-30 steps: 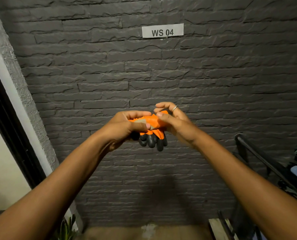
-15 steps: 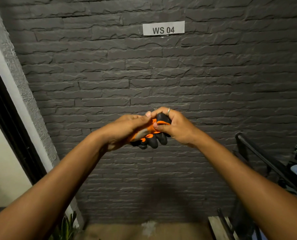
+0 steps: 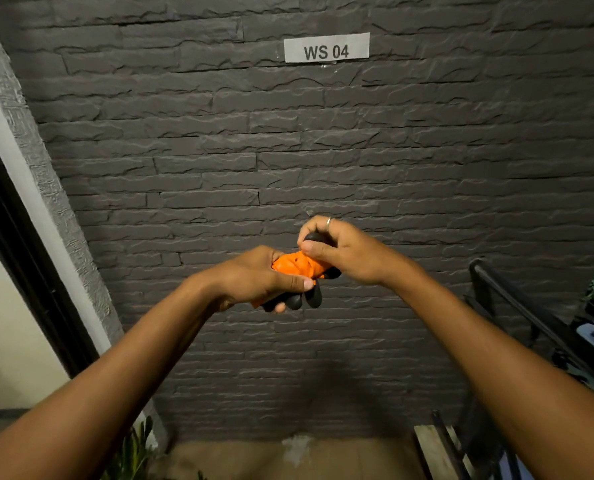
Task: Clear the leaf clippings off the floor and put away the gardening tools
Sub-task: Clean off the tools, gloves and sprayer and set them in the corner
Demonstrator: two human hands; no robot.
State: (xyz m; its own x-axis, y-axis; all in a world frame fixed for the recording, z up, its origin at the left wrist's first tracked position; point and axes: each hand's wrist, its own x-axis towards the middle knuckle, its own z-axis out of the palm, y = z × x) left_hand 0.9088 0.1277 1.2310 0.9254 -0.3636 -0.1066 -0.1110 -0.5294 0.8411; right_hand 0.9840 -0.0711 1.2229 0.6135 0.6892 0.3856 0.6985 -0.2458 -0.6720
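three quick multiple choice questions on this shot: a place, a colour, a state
1. Where is the WS 04 label? A) floor B) brick wall C) door
2. What colours are the gloves? A) orange and black B) blue and white C) green and yellow
3. The gloves are: A) on the floor B) on a hook C) gripped by left hand and right hand

1 B, it sticks to the bricks; 2 A, orange fabric, black fingertips; 3 C, both hands' fingers curl round them.
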